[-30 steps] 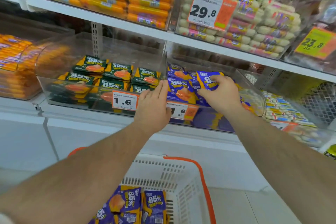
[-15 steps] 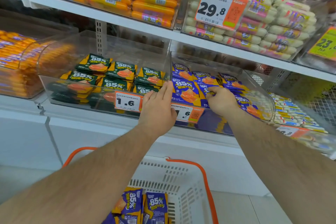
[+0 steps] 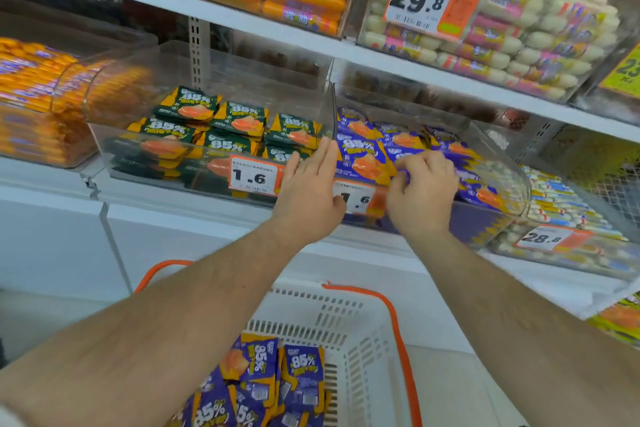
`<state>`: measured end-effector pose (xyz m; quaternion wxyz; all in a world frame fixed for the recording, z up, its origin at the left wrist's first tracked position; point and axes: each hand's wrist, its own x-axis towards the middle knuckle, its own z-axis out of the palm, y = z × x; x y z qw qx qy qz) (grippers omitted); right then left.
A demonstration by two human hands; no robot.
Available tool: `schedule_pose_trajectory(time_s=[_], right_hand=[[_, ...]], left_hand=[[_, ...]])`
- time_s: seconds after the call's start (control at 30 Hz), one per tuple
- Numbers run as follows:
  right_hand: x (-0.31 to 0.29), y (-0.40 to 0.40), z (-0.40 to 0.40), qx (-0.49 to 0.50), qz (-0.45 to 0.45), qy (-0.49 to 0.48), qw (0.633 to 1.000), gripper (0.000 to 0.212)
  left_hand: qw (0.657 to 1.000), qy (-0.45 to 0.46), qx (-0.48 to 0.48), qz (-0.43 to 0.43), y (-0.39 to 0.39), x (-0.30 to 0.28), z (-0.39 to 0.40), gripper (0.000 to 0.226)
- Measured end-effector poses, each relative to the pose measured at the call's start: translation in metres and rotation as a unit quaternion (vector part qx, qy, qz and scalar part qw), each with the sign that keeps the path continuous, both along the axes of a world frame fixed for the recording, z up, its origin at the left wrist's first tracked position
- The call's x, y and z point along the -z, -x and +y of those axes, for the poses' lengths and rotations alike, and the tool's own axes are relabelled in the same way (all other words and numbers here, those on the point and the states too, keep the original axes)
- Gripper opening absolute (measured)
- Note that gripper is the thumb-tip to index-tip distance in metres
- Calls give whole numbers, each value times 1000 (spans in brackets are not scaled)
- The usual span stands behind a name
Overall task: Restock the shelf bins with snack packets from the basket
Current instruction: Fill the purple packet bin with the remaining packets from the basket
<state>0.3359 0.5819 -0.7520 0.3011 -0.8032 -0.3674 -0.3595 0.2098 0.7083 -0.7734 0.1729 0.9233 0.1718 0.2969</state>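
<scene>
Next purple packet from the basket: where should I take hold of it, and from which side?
Take the upright purple packet by its top edge, coming straight down from above. It stands on end against the basket wall, packed tight beside the others, so only that upper edge is free. The left hand, open at the bin front, looks the freer one; the right hand is curled among the packets.

Bright even store light, motion-blurred, wide-angle bending at edges.

One head-worn view, close, looking forward and down at shelf bins [image 3: 214, 149] above a basket [image 3: 346, 322]
</scene>
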Motion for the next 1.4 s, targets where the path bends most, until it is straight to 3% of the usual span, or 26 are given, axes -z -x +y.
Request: schedule_pose_trajectory(time_s=[0.1,0.2,0.33,0.47,0.57,0.7,0.87,1.07,1.27,1.37,1.4], right_hand=[[44,54,8,-140,27,32,989,18],[104,86,15,-151,212,115,959,14],[186,97,16,-65,467,187,862,17],[251,118,9,32,622,200,757,29],[294,134,6,103,698,234,669,24],[331,153,3,110,782,198,580,9],[344,165,6,107,837,174,507,38],[348,165,2,109,843,154,504,8],[337,174,2,96,847,237,466,18],[333,181,1,60,821,302,480,12],[330,180,2,58,811,308,494,20]], left_hand=[[995,53,69,-53,39,37,-5,81],[986,157,52,16,88,94,-14,70],[933,337,-44,119,126,147,-17,53],[883,431,-83,165,147,186,-11,43],[852,476,-107,190,154,205,-9,39],[833,496,-137,204,158,220,-8,35],[815,508,-172,222,164,236,-3,34],[811,511,-168,229,160,237,-3,33],[808,528,-146,216,159,231,-9,25],[805,531,-152,215,163,231,-10,25],[804,534,-153,215,164,231,-11,25]])
